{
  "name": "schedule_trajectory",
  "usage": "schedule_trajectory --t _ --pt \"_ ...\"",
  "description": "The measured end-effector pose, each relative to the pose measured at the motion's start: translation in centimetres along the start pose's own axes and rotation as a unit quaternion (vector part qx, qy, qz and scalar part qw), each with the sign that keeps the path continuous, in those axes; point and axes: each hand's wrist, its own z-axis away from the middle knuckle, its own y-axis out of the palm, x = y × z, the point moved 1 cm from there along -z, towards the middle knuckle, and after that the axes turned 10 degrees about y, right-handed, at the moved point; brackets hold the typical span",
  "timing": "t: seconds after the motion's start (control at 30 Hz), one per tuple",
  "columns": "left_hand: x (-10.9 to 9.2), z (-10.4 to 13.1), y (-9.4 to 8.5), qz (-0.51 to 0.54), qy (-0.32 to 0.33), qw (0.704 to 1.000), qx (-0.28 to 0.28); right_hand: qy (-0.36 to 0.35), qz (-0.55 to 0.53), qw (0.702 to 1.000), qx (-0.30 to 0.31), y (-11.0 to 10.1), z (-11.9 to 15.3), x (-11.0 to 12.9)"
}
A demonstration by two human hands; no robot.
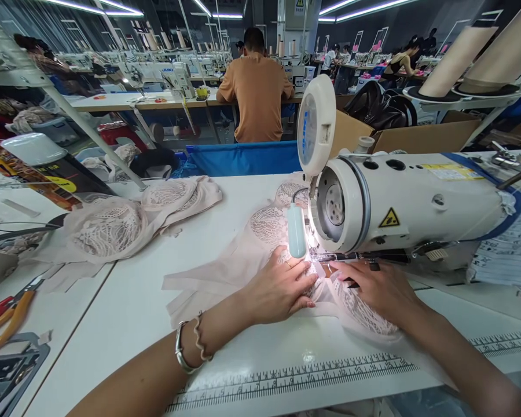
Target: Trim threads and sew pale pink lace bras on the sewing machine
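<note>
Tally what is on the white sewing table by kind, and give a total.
Sewing machine: 1
Lace garment pieces: 2, one under the left hand and right hand, one pile at the left
Pliers, orange and red handles: 1
Total: 4

Hands (282, 289) on lace garment (364, 313) (under sewing machine (408, 202))

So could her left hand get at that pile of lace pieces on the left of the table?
Probably yes: the left hand rests on the fabric at the sewing machine, and only bare table lies between it and the lace pile.
</note>
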Motion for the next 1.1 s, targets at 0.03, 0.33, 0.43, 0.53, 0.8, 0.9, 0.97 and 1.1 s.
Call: schedule_trajectory --t 0.03,0.33,0.43,0.53,0.8,0.9,0.97,1.1 --pt "-0.1 -0.1 0.0 -0.006 -0.003 1.0 -0.002 0.009 0.01 1.0 0.003 0.0 0.6 -0.1" --pt "-0.6 -0.2 0.2 -0.012 0.01 1.0 -0.007 -0.112 -0.043 0.991 -0.058 0.2 2.9 0.4" --pt "-0.6 -0.2 0.1 -0.026 0.011 1.0 -0.002 -0.139 -0.052 0.986 -0.075 0.2 2.3 0.3" --pt "-0.5 -0.1 0.2 -0.024 0.003 1.0 -0.001 -0.136 -0.05 0.988 -0.06 0.3 1.7 0.1" --pt "0.1 0.0 0.2 0.009 -0.023 1.0 -0.007 -0.099 -0.015 0.994 -0.033 1.1 0.5 0.1" --pt "0.2 0.0 0.2 0.009 -0.034 0.999 -0.002 -0.089 -0.005 0.996 -0.011 0.7 -0.2 0.4" --pt "0.4 -0.1 0.2 0.012 -0.042 0.999 -0.003 -0.09 -0.013 0.996 0.004 0.4 -0.7 0.5" --pt "0.8 -0.3 0.1 0.013 -0.058 0.998 0.001 -0.073 -0.027 0.997 0.009 0.2 -1.3 0.6"
